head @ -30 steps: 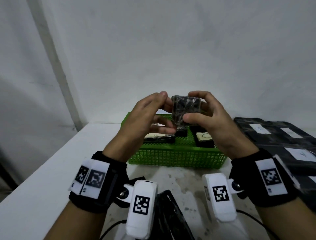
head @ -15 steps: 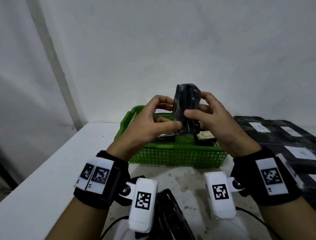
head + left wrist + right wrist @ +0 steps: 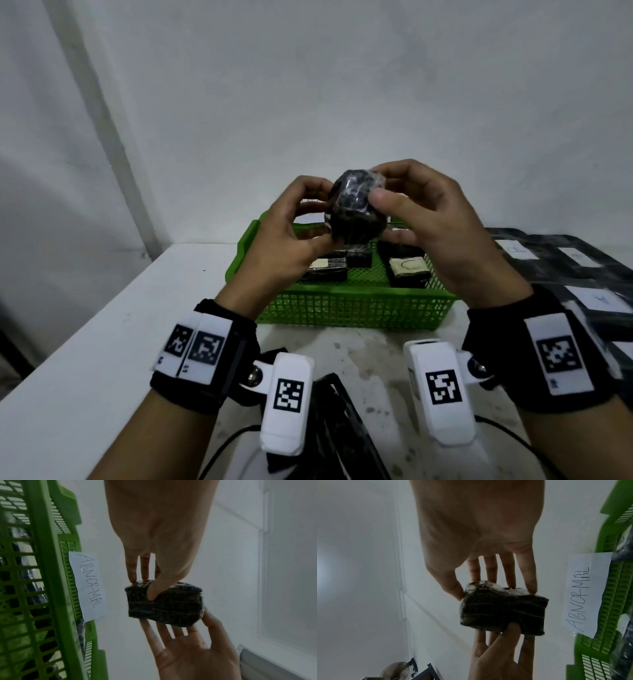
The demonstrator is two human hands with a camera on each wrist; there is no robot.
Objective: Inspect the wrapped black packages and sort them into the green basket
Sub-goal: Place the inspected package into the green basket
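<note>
I hold 1 wrapped package (image 3: 356, 209) up above the green basket (image 3: 352, 308), left hand (image 3: 284, 246) and right hand (image 3: 442, 233) each pinching an end, so every face shows for inspection; the basket's label (image 3: 88, 585) reads ABNORMAL.

The white table (image 3: 85, 342) bears a green basket (image 3: 349, 310) and black packages (image 3: 555, 270).

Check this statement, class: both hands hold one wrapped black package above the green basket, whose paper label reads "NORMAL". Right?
Not quite. The paper label on the green basket reads "ABNORMAL", as both wrist views show. The rest stands.
</note>
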